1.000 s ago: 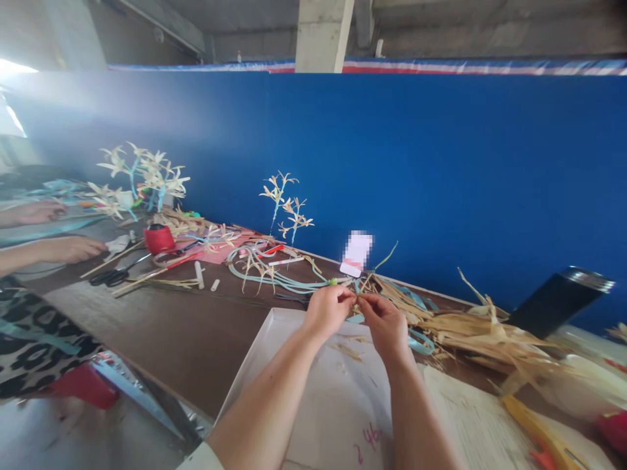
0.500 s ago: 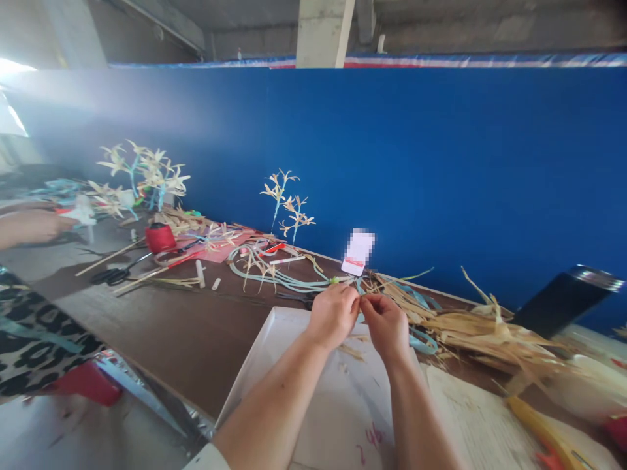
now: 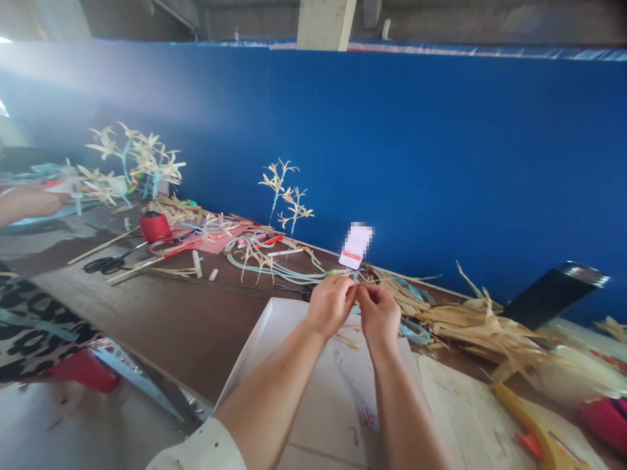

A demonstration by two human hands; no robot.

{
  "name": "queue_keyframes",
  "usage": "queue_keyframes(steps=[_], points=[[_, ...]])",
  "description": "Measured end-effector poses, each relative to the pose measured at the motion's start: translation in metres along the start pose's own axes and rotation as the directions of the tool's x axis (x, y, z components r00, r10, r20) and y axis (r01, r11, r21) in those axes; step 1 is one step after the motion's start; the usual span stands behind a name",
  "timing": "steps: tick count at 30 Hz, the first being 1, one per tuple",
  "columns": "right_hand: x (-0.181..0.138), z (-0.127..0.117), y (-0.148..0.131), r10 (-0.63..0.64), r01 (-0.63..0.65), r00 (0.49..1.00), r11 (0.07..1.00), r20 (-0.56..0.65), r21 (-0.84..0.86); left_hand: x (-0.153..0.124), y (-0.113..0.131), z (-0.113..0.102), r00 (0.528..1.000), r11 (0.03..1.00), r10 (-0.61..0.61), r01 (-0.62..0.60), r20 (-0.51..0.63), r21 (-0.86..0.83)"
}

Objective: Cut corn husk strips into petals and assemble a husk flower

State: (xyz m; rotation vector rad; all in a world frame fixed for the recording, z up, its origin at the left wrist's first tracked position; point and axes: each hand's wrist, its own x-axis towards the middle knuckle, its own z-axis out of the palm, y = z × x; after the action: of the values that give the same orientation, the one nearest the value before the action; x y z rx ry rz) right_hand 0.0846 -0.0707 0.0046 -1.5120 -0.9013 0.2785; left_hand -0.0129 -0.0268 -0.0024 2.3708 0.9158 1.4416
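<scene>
My left hand (image 3: 330, 305) and my right hand (image 3: 378, 314) meet above the far end of a white board (image 3: 274, 339), fingertips pinched together on a thin dried straw strip (image 3: 392, 281) that runs off to the right. Both hands are closed. A pile of dried husks (image 3: 470, 323) lies just to the right of my right hand, with pale blue ribbon (image 3: 414, 333) under it. Exactly what sits between the fingertips is too small to make out.
Straw flower stems (image 3: 289, 202) stand against the blue partition (image 3: 441, 150). Coiled blue cords (image 3: 259, 264), black scissors (image 3: 105, 264) and a red spool (image 3: 155, 226) lie at left. Another person's hand (image 3: 29, 202) works at far left. A black cylinder (image 3: 553, 294) and yellow tool (image 3: 533, 424) sit at right.
My two hands have drawn closer together on the straw, and the strip's free end has dropped from pointing up to lying flat. The other person's hand at left has lifted a straw flower.
</scene>
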Motion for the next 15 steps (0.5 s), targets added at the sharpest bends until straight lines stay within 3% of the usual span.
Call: queue_keyframes(steps=[3, 5, 8, 15], points=[[0.004, -0.004, 0.009, 0.058, -0.093, 0.988, 0.965, 0.146, 0.246, 0.002, 0.0, 0.0, 0.988, 0.975, -0.155, 0.156, 0.022, -0.158], [0.008, -0.007, 0.013, 0.04, -0.106, 0.975, 0.949, 0.218, 0.298, 0.004, 0.001, -0.002, 0.971, 0.939, -0.22, 0.237, 0.092, -0.249], [0.011, -0.013, 0.014, 0.016, -0.081, 0.969, 0.963, 0.247, 0.259, 0.007, 0.003, -0.005, 0.949, 0.895, -0.274, 0.312, 0.159, -0.319], [0.014, -0.02, 0.01, -0.021, 0.007, 0.958, 0.999, 0.285, 0.05, 0.009, 0.005, -0.009, 0.915, 0.866, -0.34, 0.395, 0.218, -0.307]])
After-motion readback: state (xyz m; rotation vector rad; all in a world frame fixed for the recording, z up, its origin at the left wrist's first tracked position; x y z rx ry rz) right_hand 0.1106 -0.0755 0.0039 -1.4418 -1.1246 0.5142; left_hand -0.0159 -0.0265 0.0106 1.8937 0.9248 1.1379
